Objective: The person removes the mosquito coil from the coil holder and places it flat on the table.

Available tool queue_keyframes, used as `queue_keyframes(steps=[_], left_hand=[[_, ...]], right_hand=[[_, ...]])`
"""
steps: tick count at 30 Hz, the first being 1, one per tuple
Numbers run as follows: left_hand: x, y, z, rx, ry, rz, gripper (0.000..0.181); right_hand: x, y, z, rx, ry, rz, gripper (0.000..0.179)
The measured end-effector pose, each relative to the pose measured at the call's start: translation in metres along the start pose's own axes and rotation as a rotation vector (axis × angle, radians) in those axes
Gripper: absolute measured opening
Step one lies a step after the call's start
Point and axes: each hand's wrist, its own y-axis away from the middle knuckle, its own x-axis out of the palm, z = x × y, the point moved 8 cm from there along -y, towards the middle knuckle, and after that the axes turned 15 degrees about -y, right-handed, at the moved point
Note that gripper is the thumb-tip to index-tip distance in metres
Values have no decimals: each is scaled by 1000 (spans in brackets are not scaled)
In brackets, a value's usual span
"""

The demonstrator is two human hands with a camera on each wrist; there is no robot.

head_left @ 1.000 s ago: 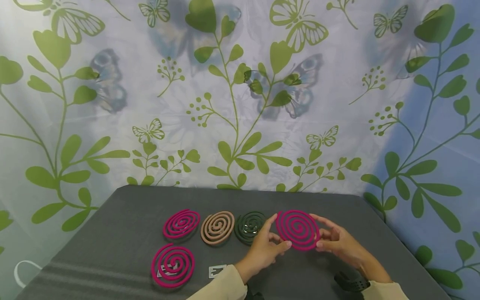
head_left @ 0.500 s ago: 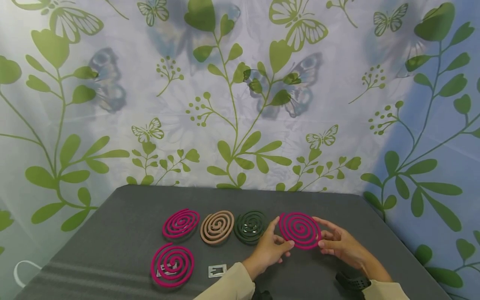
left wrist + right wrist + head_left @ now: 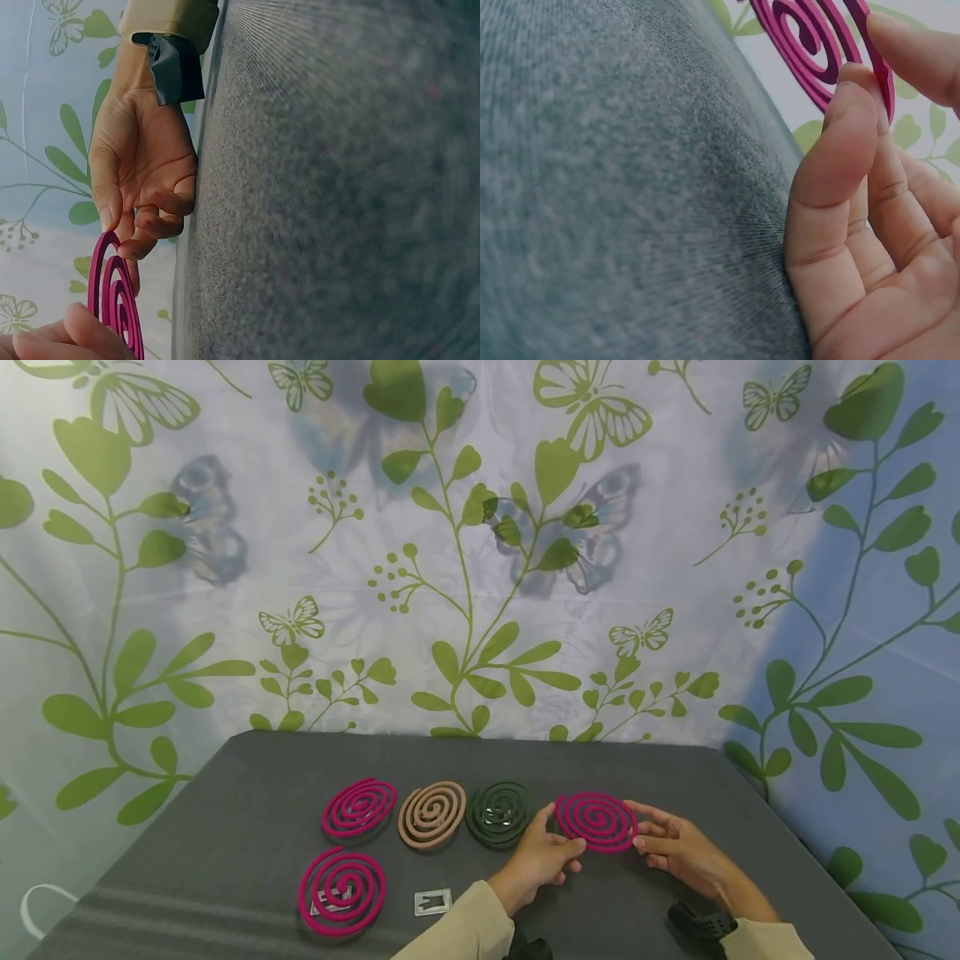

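Both hands hold a pink mosquito coil [image 3: 597,820] between them, raised over the right part of the table. My left hand [image 3: 538,858] pinches its left edge, thumb toward me. My right hand [image 3: 678,850] grips the opposite edge between thumb and fingers, as the pinching fingers [image 3: 840,142] in the right wrist view show. In the left wrist view the coil [image 3: 112,296] appears nearly edge-on, spanning from one hand to the other. Left of the hands, a dark green coil [image 3: 491,837] lies closest, partly overlapped by the left fingertips.
A tan coil [image 3: 427,842] and another pink coil [image 3: 330,827] continue the back row. A further pink coil [image 3: 306,897] lies in front at left. A small metal coil stand [image 3: 432,902] rests on the grey table [image 3: 225,860]. A patterned curtain [image 3: 480,568] hangs behind.
The held pink coil tips flatter, its face turning upward, and its lower edge rises slightly. Both hands keep their grip and shift only a little. The other coils stay put.
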Motion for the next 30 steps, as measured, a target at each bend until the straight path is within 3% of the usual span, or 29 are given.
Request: queue_keyframes(steps=[11,21,30], left_hand=[[2,-1,9,-60,33,22,81],[3,0,12,-81,35,39,83],[4,1,14,-86,18,71,88]], right_hand=[[-10,-2,-5,60,153,-155,71],[-15,-2,-8,76,233,-229,74],[-10,-3,-7,29,297,-266,70]])
